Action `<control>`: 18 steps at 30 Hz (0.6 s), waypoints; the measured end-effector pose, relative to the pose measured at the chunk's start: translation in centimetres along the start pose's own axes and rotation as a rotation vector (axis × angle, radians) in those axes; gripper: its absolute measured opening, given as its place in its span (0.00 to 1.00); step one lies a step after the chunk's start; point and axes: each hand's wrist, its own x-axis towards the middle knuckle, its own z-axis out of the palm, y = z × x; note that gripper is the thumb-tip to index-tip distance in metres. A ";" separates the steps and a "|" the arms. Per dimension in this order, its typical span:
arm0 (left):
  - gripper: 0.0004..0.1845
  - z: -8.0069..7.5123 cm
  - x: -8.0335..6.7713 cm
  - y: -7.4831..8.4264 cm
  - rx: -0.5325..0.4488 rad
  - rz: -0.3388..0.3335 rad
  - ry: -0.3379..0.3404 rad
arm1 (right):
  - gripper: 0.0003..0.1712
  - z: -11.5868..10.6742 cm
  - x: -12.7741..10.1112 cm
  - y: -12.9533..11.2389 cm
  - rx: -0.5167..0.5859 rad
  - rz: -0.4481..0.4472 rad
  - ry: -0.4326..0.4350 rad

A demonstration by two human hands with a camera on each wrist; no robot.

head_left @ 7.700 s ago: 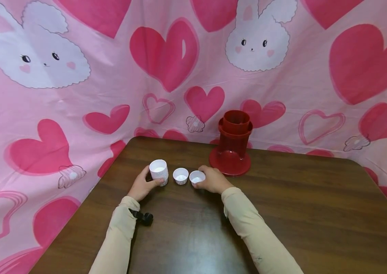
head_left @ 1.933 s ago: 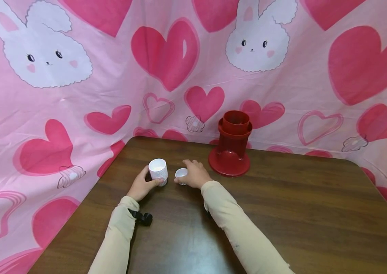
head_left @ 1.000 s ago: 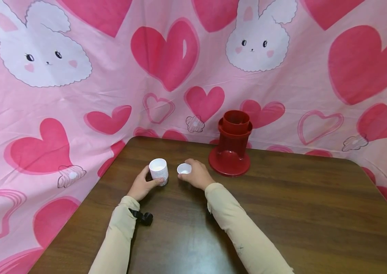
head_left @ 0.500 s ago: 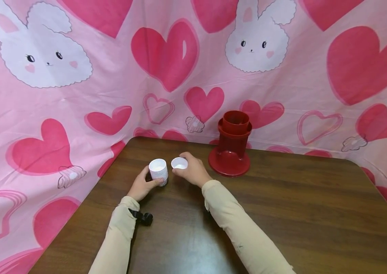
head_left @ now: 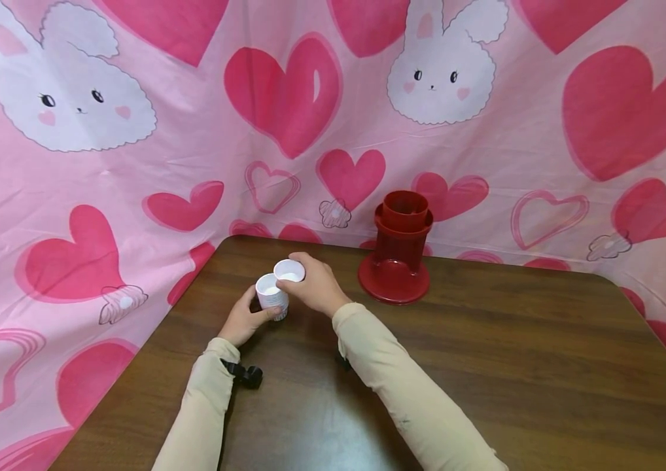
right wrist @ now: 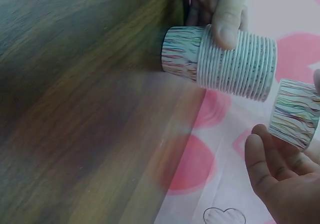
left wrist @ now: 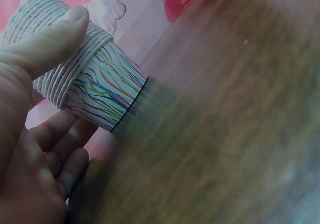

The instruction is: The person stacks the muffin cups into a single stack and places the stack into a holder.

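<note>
A stack of white paper cups (head_left: pixel 272 297) with coloured squiggle lines stands on the brown table (head_left: pixel 486 366), and my left hand (head_left: pixel 243 319) grips its side. The left wrist view shows the thumb lying over the stack's ridged rims (left wrist: pixel 55 43). My right hand (head_left: pixel 315 286) holds a single paper cup (head_left: pixel 288 271) in the air, just above and right of the stack's mouth. In the right wrist view this cup (right wrist: pixel 295 114) hangs apart from the stack (right wrist: pixel 225 61), with a small gap between them.
A red plastic cup dispenser (head_left: pixel 399 248) stands at the back of the table, right of my hands. A pink cloth with hearts and bunnies (head_left: pixel 286 98) hangs behind and to the left. A black strap (head_left: pixel 245 375) sits on my left wrist.
My right hand picked the single cup up off the table and carried it left and up until it hangs over the stack. The left hand kept its grip on the stack.
</note>
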 end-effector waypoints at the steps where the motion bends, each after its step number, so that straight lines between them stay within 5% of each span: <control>1: 0.41 0.0 0.0 0.0 0.003 0.004 0.000 | 0.36 0.1 0.1 -0.2 -0.012 -0.005 -0.007; 18: 0.41 -0.1 -0.1 -0.1 -0.005 0.006 -0.001 | 0.36 1.6 1.3 -1.9 -0.044 0.039 -0.073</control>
